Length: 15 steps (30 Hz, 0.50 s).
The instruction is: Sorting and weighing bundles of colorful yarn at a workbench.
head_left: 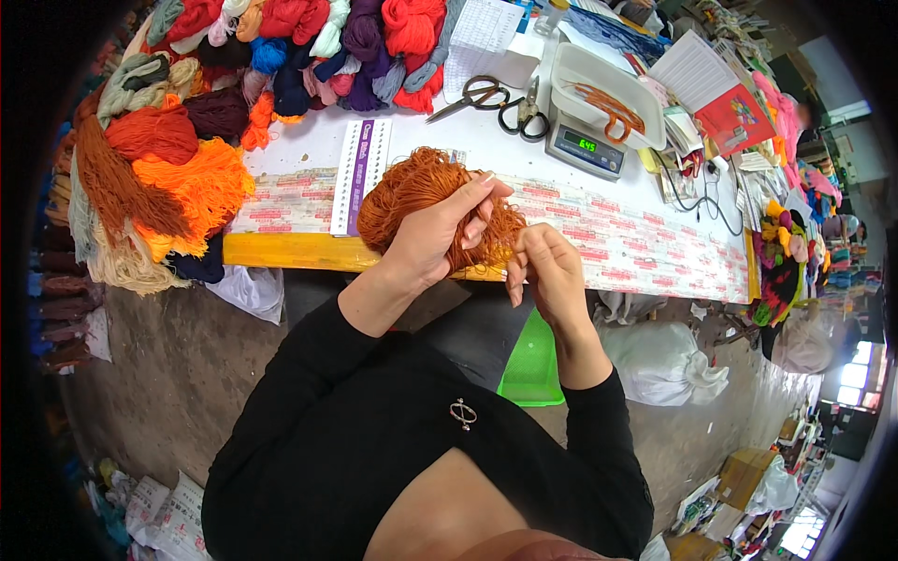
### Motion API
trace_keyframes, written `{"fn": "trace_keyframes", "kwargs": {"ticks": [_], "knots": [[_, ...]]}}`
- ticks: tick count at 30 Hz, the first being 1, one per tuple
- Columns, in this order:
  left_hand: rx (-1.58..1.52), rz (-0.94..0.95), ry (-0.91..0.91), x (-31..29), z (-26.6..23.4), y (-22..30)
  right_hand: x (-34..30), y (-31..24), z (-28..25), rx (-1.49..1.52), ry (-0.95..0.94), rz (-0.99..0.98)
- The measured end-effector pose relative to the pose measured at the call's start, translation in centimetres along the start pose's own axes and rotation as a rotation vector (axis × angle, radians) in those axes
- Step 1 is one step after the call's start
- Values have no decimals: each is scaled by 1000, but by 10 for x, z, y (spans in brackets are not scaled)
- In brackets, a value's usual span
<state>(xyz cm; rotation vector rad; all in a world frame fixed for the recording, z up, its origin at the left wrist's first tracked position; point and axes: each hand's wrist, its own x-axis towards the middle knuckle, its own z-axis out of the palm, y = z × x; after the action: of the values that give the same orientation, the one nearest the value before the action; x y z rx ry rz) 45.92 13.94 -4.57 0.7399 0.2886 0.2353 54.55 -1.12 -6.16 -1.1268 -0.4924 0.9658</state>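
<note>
A tangled hank of rust-orange yarn (402, 192) rests at the front edge of the table. My left hand (444, 220) is wrapped over its right part, thumb and fingers curled on the strands. At the hank's right end, my right hand (550, 262) is closed in a pinch by the loose strands; whatever lies between those fingertips is too fine to make out. Beside the hank on the left lies a spiral-bound white and purple booklet (360, 178).
Piled yarn hanks (154, 131) in many colours fill the left and back left. Behind my hands lie black-handled scissors (482, 92) and thread snips (526, 120). A digital scale (587, 150) carries a white tray (608, 70) with rust yarn. A green bin (533, 365) stands below.
</note>
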Motion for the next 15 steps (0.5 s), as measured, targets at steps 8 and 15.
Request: {"fn": "trace_keyframes", "kwargs": {"ticks": [8, 15], "knots": [[-16, -293, -88, -2, -69, -2, 13, -83, -11, -241, 71, -392], [-460, -153, 251, -10, -189, -19, 102, -271, -47, -385, 20, -849]]}}
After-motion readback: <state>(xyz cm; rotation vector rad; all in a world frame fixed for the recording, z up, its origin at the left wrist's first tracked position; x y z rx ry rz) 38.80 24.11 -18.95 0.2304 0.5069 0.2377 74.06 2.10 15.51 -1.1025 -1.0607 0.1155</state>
